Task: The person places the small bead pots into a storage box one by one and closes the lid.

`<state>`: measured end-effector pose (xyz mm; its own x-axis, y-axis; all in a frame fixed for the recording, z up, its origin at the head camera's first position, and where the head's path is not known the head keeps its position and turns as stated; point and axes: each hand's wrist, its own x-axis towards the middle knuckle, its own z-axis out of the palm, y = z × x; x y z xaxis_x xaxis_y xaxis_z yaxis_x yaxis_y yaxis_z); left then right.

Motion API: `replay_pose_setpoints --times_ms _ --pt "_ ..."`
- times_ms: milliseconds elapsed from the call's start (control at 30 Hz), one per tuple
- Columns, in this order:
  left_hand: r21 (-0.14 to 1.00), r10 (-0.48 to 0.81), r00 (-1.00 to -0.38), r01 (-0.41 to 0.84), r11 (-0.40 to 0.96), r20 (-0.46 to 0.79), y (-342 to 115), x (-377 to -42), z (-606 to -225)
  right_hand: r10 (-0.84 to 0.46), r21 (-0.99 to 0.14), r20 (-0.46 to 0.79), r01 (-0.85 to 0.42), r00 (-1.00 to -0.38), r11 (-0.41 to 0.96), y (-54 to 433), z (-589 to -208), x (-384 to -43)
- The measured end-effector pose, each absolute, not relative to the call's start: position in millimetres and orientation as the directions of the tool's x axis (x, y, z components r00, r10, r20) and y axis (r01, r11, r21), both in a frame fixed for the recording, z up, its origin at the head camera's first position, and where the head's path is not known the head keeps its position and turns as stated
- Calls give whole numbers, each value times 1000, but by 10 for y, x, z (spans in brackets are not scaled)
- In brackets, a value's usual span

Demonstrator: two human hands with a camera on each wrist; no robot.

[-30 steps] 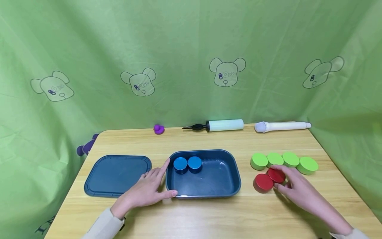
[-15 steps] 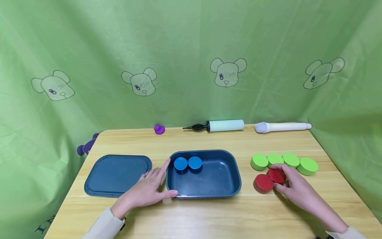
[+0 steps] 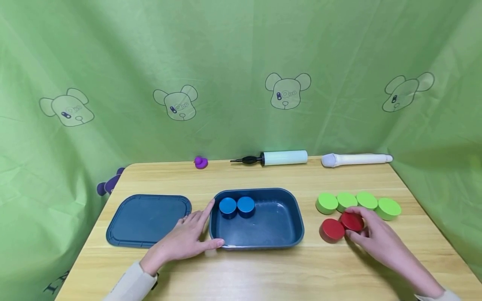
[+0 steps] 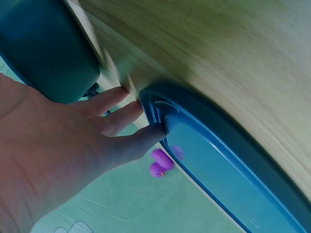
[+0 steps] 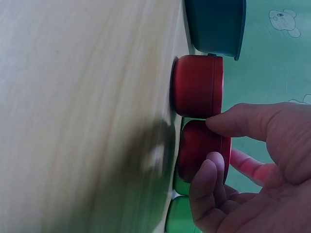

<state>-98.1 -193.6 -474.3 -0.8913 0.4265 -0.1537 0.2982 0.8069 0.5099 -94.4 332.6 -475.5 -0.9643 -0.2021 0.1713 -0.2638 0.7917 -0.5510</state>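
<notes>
At our far left the lid [image 3: 144,219] lies at 9 o'clock from the box. Next comes the left hand [image 3: 190,238], reaching in from 8 o'clock, its fingers straight and spread; the index finger meets the left rim and the thumb the near rim, so it steadies the box [image 3: 271,229] without wrapping round anything. A purple duck [image 3: 201,163] sits toward 11 o'clock. Inside the box we see two blue tins [image 3: 227,205] at 10 o'clock, and beyond it, at 1 o'clock, a hand pump [image 3: 284,158].

Further right, at 3 o'clock from the box, stands a loose red tin [image 3: 332,229]. At its 2 o'clock is the held red tin [image 3: 353,220], pinched between thumb and fingers of the right hand [image 3: 382,240], which enters from 5 o'clock. Four green tins [image 3: 326,202] arc from its 10 round to its 2 o'clock; a white microphone [image 3: 361,159] lies farther out.

Compared with half a second ago, the held red tin has slid slightly toward 3 o'clock, while the left hand has stayed put. We judge that it now moves with the fingers, though both reds remain outside the box. Whether its base has left the table [image 3: 263,276], we cannot tell.
</notes>
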Motion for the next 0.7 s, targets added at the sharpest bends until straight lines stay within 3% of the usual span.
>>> replay_pose_setpoints --times_ms 700 --pt "512 422 -894 295 807 -151 -1937 -979 -4752 -72 -607 159 -155 -985 780 3328 -4576 -891"
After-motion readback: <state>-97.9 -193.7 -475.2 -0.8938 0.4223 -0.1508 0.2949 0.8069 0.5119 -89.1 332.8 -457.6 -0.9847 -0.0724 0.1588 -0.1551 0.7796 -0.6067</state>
